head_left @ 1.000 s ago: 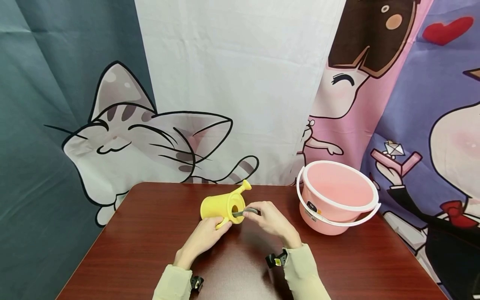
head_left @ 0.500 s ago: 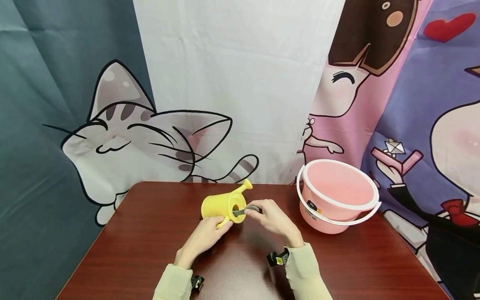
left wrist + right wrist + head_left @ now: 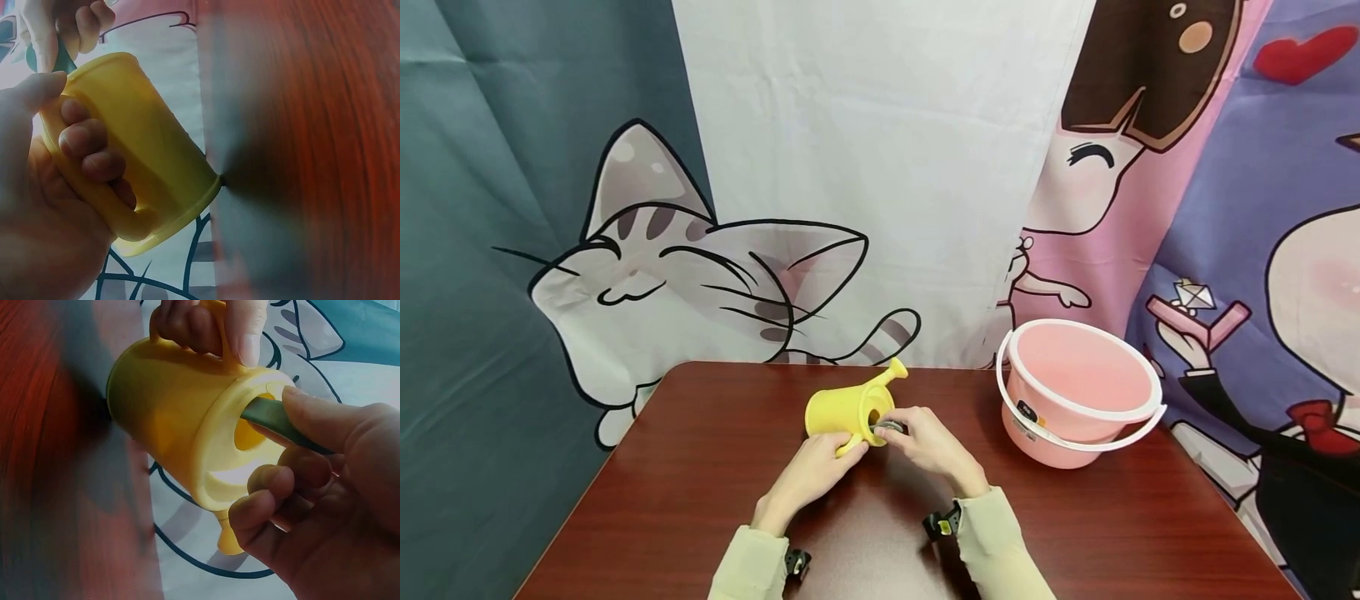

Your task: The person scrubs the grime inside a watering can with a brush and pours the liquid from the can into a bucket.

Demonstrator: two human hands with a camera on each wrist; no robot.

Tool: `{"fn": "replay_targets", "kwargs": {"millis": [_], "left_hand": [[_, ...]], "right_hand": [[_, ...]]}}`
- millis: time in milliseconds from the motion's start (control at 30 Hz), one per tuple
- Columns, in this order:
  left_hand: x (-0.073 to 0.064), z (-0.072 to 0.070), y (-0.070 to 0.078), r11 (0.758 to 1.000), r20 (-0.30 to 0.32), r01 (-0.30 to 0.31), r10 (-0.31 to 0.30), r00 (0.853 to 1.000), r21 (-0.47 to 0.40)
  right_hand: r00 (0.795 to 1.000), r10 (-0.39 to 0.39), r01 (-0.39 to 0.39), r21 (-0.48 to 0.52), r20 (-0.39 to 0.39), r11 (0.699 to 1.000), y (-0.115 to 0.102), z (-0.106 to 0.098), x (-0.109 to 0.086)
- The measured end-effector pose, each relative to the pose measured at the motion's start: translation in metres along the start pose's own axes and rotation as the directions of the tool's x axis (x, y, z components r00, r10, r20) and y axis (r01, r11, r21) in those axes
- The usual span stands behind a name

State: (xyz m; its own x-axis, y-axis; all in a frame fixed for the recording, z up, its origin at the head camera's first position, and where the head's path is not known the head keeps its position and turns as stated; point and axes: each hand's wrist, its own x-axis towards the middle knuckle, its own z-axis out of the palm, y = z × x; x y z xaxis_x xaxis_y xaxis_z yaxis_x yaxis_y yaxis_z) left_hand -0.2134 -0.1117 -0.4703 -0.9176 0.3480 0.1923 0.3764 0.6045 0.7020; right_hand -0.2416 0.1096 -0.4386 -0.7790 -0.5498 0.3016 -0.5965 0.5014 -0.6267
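Note:
A yellow watering can (image 3: 837,411) is tilted onto its side, its round opening turned toward the right hand and its spout pointing up and back in the head view. My left hand (image 3: 812,471) grips the can's handle (image 3: 103,203), with fingers curled through the loop. Between thumb and fingers, my right hand (image 3: 931,446) pinches a slim grey-green handle (image 3: 281,422). One end of that handle reaches through the can's opening, where the can's wall hides it, so I cannot tell what kind of tool it belongs to.
A pink bucket (image 3: 1060,437) with a white rim and white carrying handle stands at the right of the dark red-brown table (image 3: 700,492). Behind the table's back edge hangs a printed cloth (image 3: 880,167) with cartoon figures.
My right hand has moved left toward the can, and the grey-green handle has gone deeper into the opening. My left hand keeps its grip, and the can stays nearly in place.

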Motion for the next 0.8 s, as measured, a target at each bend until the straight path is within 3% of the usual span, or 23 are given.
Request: {"fn": "replay_targets", "kwargs": {"millis": [267, 800], "left_hand": [[0.0, 0.0, -0.001, 1.0, -0.007, 0.0, 0.0, 1.0, 0.009], [0.0, -0.001, 0.002, 1.0, -0.004, 0.017, -0.017, 1.0, -0.005]], "right_hand": [[1.0, 0.003, -0.003, 0.043, -0.004, 0.999, 0.002, 0.002, 0.0], [1.0, 0.013, -0.013, 0.105, 0.003, 0.994, 0.0, -0.014, -0.003]]}}
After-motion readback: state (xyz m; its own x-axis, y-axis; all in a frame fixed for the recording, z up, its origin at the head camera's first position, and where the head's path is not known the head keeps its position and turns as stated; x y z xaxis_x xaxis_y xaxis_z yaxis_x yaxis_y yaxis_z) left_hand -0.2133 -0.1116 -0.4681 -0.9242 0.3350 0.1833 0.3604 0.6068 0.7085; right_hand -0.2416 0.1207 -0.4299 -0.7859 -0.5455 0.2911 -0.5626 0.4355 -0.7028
